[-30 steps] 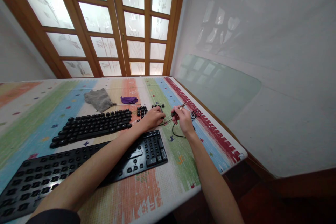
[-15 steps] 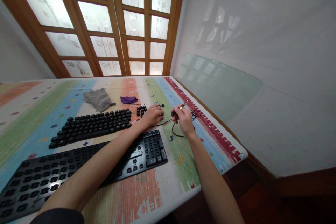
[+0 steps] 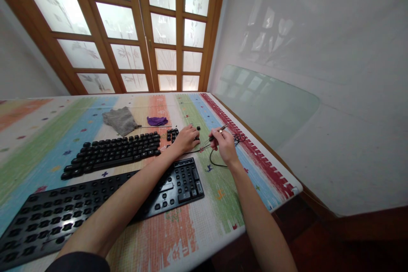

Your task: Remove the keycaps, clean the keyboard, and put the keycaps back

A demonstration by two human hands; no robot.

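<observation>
My left hand (image 3: 185,139) rests on the cloth past the keyboard base, its fingers curled around a small black keycap (image 3: 196,138). One more loose keycap (image 3: 198,128) lies just beyond the fingertips. In my right hand (image 3: 223,143) is a slim keycap puller (image 3: 222,129) with thin wire prongs pointing left toward the left hand. Under my left forearm lies the black keyboard base (image 3: 183,185), most of its keys off and a few still on at its right end. Removed keycaps stand in rows (image 3: 114,153) behind it.
A smaller group of keycaps (image 3: 172,134) is left of my left hand. Farther back lie a grey cloth (image 3: 120,121), a thin rod (image 3: 154,126) and a purple cloth (image 3: 157,121). A black cable (image 3: 216,164) coils by my right hand. The wall borders the table's right side.
The left fingers have shifted slightly around the keycap. The right hand keeps hold of the puller in nearly the same place. The view has moved a little.
</observation>
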